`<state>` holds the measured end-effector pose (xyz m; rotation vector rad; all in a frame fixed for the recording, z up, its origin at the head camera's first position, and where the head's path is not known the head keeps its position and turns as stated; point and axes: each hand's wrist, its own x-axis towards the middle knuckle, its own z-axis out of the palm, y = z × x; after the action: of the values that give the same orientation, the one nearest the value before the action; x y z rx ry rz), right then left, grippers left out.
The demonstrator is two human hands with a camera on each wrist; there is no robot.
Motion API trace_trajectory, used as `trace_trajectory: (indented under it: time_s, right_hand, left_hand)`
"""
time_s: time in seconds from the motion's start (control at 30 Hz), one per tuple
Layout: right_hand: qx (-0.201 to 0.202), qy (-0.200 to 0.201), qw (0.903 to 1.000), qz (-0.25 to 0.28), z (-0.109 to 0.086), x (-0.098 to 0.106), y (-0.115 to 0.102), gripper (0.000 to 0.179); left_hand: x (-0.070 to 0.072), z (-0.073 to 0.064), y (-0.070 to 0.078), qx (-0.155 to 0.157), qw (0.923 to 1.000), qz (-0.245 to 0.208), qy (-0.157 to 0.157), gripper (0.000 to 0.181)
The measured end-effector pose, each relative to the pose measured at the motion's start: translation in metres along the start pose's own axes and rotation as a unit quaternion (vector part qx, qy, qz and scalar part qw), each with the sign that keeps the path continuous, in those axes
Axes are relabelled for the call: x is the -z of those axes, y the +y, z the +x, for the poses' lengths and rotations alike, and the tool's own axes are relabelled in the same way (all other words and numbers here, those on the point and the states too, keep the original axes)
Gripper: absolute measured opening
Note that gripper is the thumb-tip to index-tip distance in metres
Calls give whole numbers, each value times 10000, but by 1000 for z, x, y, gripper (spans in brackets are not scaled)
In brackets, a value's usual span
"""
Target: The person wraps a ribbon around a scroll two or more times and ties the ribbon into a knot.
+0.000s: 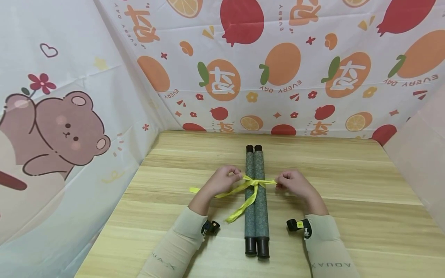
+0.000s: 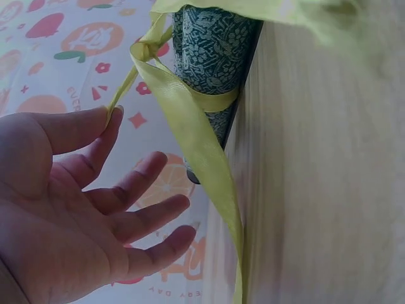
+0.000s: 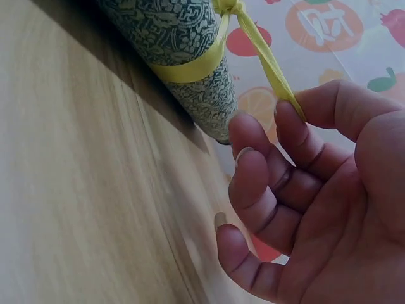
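Note:
Two rolled scrolls (image 1: pixel 249 216) in green patterned cloth with dark end knobs lie side by side on the table. A yellow ribbon (image 1: pixel 247 204) passes round their middle, knotted on top, with two loose tails trailing left and toward the front. My left hand (image 1: pixel 223 180) pinches one ribbon loop between thumb and index finger, its other fingers spread in the left wrist view. On the opposite side, my right hand (image 1: pixel 295 183) pinches the other loop with thumb and index finger. Both loops stretch taut from the knot (image 2: pixel 144 52), the right one clearly visible in the right wrist view.
The wooden table (image 1: pixel 365 231) extends to both sides of the scrolls. A fruit-print cloth (image 1: pixel 250 104) hangs behind its far edge, and a bear-print cloth (image 1: pixel 132 96) hangs at the left. Small black cameras (image 1: pixel 210 227) sit on both wrists.

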<state>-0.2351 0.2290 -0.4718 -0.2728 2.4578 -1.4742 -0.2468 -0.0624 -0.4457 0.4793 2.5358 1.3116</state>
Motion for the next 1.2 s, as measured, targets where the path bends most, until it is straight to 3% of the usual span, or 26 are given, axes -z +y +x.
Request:
trace_trajectory:
  time_s: [0.33, 1.2]
  right_hand:
    - [-266, 37, 9996, -128, -2, 4, 5, 25]
    - [-190, -6, 9998, 34, -6, 9, 6, 22]
  left_hand:
    - [2, 0, -3, 74, 10000, 14, 0, 27]
    - [3, 2, -8, 201, 9993, 258, 158, 21]
